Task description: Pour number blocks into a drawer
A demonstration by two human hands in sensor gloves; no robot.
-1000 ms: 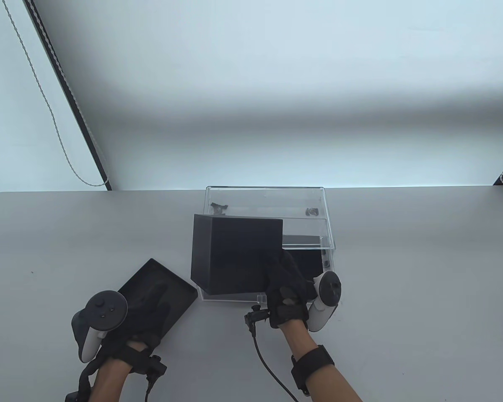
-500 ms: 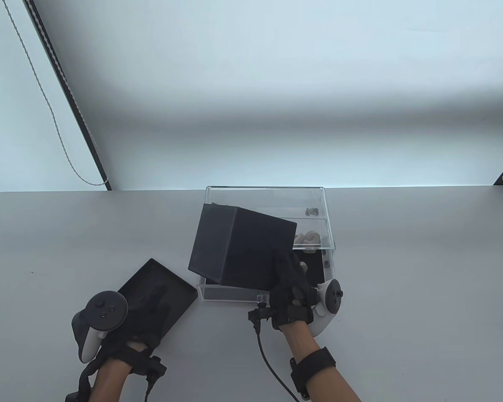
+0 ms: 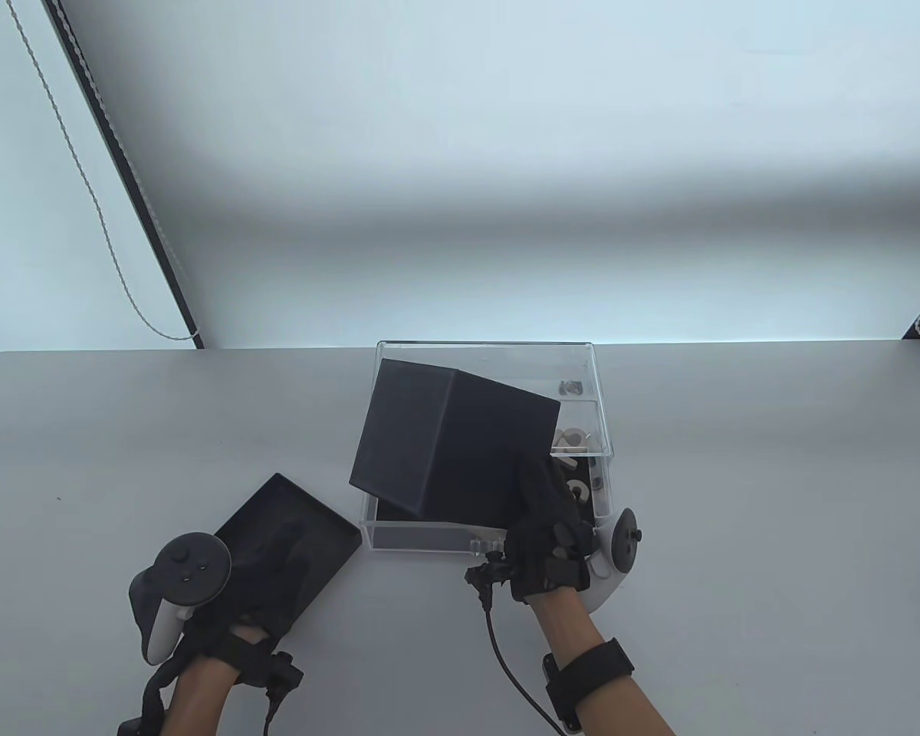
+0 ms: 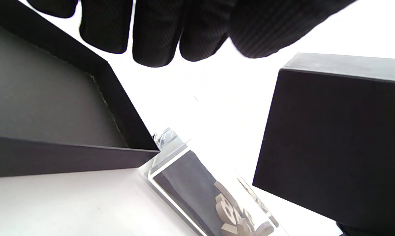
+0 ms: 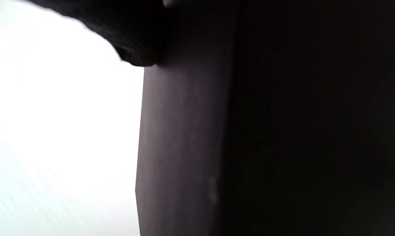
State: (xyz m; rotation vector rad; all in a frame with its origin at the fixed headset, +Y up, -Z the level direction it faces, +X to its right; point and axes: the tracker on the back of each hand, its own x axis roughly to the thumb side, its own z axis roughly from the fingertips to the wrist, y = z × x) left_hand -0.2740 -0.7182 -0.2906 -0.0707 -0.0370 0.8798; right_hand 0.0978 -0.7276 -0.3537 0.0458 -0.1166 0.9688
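The right hand (image 3: 543,529) holds the black box (image 3: 448,448) tilted above the clear drawer (image 3: 583,368) on the tabletop (image 3: 736,498), its grip closed on the box's near side. Pale number blocks (image 3: 571,441) lie inside the drawer, beside the box. Left of the drawer, the left hand (image 3: 264,583) rests flat on the black lid (image 3: 307,514), fingers (image 4: 155,36) spread.

Box (image 3: 448,448) tilted above drawer (image 3: 599,452), blocks (image 3: 571,441) inside, lid (image 3: 285,529) left.

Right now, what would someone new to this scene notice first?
The big black box, tipped over the clear drawer at the table's middle, gripped by the right hand. Pale number blocks lie in the drawer at its right. The left hand rests on the black lid.
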